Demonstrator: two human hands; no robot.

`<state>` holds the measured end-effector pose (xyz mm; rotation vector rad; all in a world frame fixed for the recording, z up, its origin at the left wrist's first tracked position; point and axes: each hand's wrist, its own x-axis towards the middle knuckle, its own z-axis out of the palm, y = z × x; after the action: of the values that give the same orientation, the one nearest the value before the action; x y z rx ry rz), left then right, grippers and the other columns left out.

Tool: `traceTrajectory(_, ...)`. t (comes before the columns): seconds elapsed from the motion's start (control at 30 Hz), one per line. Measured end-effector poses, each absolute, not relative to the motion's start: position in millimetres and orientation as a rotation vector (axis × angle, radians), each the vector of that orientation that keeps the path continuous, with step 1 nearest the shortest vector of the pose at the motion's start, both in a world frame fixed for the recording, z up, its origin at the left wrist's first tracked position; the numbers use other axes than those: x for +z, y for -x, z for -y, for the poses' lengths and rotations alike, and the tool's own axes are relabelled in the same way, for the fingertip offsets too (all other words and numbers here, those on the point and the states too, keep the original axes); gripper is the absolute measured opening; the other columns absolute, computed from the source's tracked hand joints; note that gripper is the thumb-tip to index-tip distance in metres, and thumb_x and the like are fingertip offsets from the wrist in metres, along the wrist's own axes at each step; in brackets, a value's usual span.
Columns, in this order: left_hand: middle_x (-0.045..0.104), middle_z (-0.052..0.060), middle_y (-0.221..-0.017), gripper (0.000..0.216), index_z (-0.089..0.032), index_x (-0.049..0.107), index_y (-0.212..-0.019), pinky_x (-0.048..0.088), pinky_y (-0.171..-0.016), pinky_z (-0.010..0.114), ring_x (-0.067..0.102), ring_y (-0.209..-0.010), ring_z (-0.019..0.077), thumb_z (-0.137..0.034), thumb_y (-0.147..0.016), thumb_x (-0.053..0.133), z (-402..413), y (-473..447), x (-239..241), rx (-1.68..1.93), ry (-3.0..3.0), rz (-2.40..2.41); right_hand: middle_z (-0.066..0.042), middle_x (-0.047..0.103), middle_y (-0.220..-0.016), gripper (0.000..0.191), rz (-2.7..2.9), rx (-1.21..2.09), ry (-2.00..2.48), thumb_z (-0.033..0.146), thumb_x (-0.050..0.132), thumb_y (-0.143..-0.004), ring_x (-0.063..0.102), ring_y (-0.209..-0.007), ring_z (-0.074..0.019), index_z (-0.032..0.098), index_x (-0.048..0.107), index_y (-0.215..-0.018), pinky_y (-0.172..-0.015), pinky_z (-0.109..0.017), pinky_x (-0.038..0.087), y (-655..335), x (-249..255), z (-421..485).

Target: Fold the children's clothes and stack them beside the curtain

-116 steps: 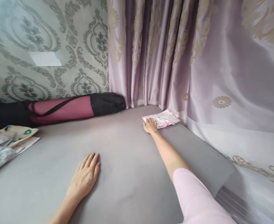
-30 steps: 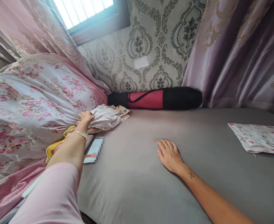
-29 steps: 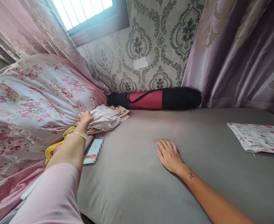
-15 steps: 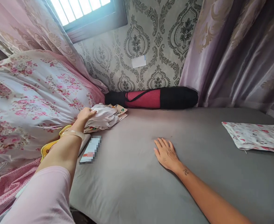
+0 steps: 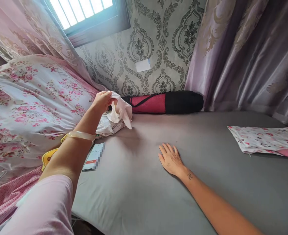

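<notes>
My left hand (image 5: 103, 100) is closed on one end of a thin whitish cloth (image 5: 121, 111), perhaps a small garment, which hangs crumpled from the fingers. Under it lies a heap of white and patterned cloths (image 5: 107, 126), partly hidden by my forearm and the hanging piece. My right hand (image 5: 172, 160) rests palm down on the grey bed sheet (image 5: 144, 189), fingers spread, holding nothing. A phone (image 5: 95, 157) with a lit screen lies beside my left forearm.
Floral bedding (image 5: 31, 111) is piled on the left, with a yellow item (image 5: 48, 158) against it. A red and black bag (image 5: 163, 103) lies along the wall. A folded patterned cloth (image 5: 264, 140) lies at right. Curtains (image 5: 242, 65) hang behind.
My left hand has risen and moved right from the heap, lifting the whitish cloth off it. My right hand stays flat on the sheet; the view has shifted slightly.
</notes>
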<state>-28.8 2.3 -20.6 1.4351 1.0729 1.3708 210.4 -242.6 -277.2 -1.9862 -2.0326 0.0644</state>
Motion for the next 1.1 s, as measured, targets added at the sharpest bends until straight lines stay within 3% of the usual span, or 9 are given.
traceTrajectory(0.17, 0.062, -0.001, -0.067, 0.01, -0.016, 0.054, -0.075, 0.049, -0.065, 0.022, 0.063, -0.062, 0.0094, -0.017, -0.083, 0.06, 28.7, -18.5, -16.7, 1.418, -1.36, -0.812, -0.016, 0.046, -0.151, 0.048, 2.014, 0.046, 1.938, 0.033, 0.035, -0.101, 0.038, -0.141, -0.0328, 0.014, 0.052, -0.142, -0.115, -0.055, 0.024, -211.5, -276.7, 244.5)
traceTrajectory(0.33, 0.066, 0.001, -0.075, 0.017, -0.017, 0.054, -0.081, 0.052, -0.073, 0.026, 0.067, -0.07, 0.0123, -0.027, -0.084, 0.067, 65.3, -57.7, -17.1, 1.382, -1.428, -0.635, -0.013, 0.057, -0.141, 0.041, 1.904, 0.107, 1.751, 0.022, 0.041, -0.096, 0.049, -0.134, -0.0281, 0.017, 0.057, -0.134, -0.115, -0.055, 0.028, -215.3, -274.1, 244.0)
traceTrajectory(0.43, 0.067, 0.001, -0.077, 0.027, -0.019, 0.053, -0.084, 0.054, -0.077, 0.029, 0.069, -0.077, 0.0153, -0.038, -0.083, 0.072, 85.3, -76.7, -19.7, 1.393, -1.482, -0.589, -0.01, 0.066, -0.129, 0.035, 1.703, 0.185, 1.557, 0.021, 0.04, -0.095, 0.061, -0.119, -0.0226, 0.021, 0.061, -0.124, -0.109, -0.047, 0.041, -217.8, -260.1, 243.5)
traceTrajectory(0.57, 0.066, -0.001, -0.078, 0.033, -0.021, 0.051, -0.089, 0.053, -0.073, 0.026, 0.071, -0.078, 0.0157, -0.046, -0.084, 0.071, 109.2, -99.9, -27.8, 1.404, -1.529, -0.557, -0.009, 0.072, -0.111, 0.025, 1.387, 0.357, 1.344, 0.034, 0.045, -0.096, 0.068, -0.104, -0.0216, 0.023, 0.062, -0.11, -0.09, -0.038, 0.054, -217.0, -228.5, 246.1)
traceTrajectory(0.8, 0.064, -0.002, -0.08, 0.027, -0.021, 0.048, -0.09, 0.05, -0.067, 0.023, 0.07, -0.074, 0.0129, -0.041, -0.089, 0.066, 151.8, -133.7, -43.4, 1.361, -1.524, -0.509, -0.01, 0.071, -0.112, 0.038, 1.081, 0.59, 1.092, 0.042, 0.065, -0.084, 0.068, -0.103, -0.0213, 0.022, 0.054, -0.114, -0.088, -0.035, 0.056, -206.8, -201.8, 245.9)
traceTrajectory(0.97, 0.062, -0.002, -0.078, 0.027, -0.022, 0.049, -0.088, 0.05, -0.066, 0.024, 0.069, -0.073, 0.0141, -0.041, -0.087, 0.069, 155.4, -139.4, -46.5, 1.357, -1.517, -0.517, -0.005, 0.075, -0.088, 0.02, 1.081, 0.505, 1.271, 0.037, 0.059, -0.083, 0.069, -0.086, -0.0221, 0.02, 0.063, -0.091, -0.08, -0.035, 0.055, -229.5, -197.8, 242.8)
traceTrajectory(1.1, 0.06, -0.003, -0.07, 0.026, -0.021, 0.052, -0.083, 0.046, -0.06, 0.023, 0.066, -0.07, 0.0149, -0.039, -0.082, 0.071, 138.3, -127.1, -47.8, 1.429, -1.523, -0.623, -0.007, 0.074, -0.1, 0.026, 1.023, 0.332, 1.237, 0.036, 0.057, -0.084, 0.068, -0.091, -0.0211, 0.018, 0.064, -0.101, -0.083, -0.033, 0.054, -271.7, -174.6, 250.6)
